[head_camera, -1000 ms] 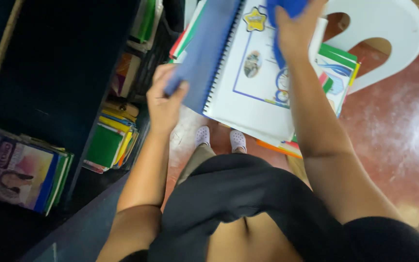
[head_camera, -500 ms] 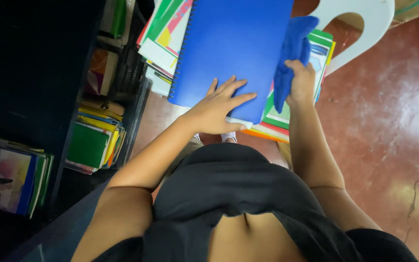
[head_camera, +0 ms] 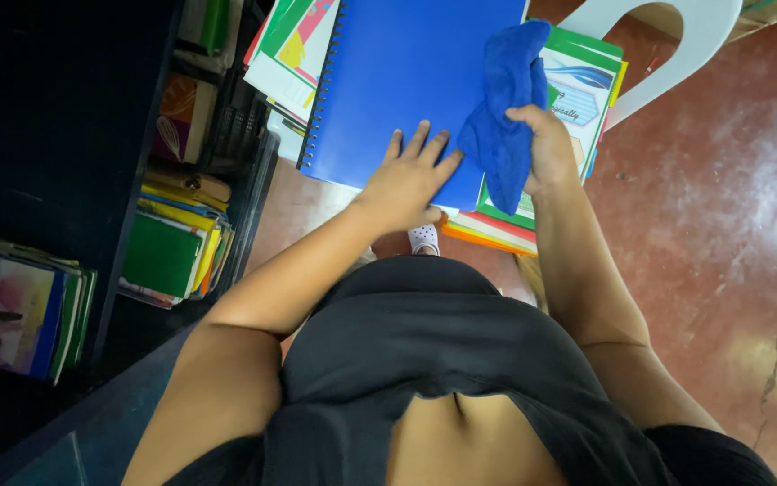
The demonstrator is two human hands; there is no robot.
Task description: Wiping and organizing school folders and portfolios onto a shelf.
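A person in a black top stands over a stack of books (head_camera: 532, 193) piled on a white chair (head_camera: 676, 45), seen from above. On top of the stack lies a blue binder (head_camera: 406, 81), closed, its spiral spine along the left edge. The left hand (head_camera: 406, 180) rests flat and open on the near right corner of the binder's cover, fingers spread and pointing away from the person. The right hand (head_camera: 546, 148) is closed around a blue cloth (head_camera: 501, 108), which is bunched up and lies against the binder's right edge, partly over the green-bordered book just beneath. More books with green, yellow and pink covers stick out from under the binder at far left. To the left stands a dark shelf (head_camera: 73, 135) holding further stacks of books (head_camera: 172, 247), some green and yellow, with another pile at the near left edge. A foot in a white shoe (head_camera: 424, 238) shows below the chair on the red floor (head_camera: 730, 225), which is cracked at right.
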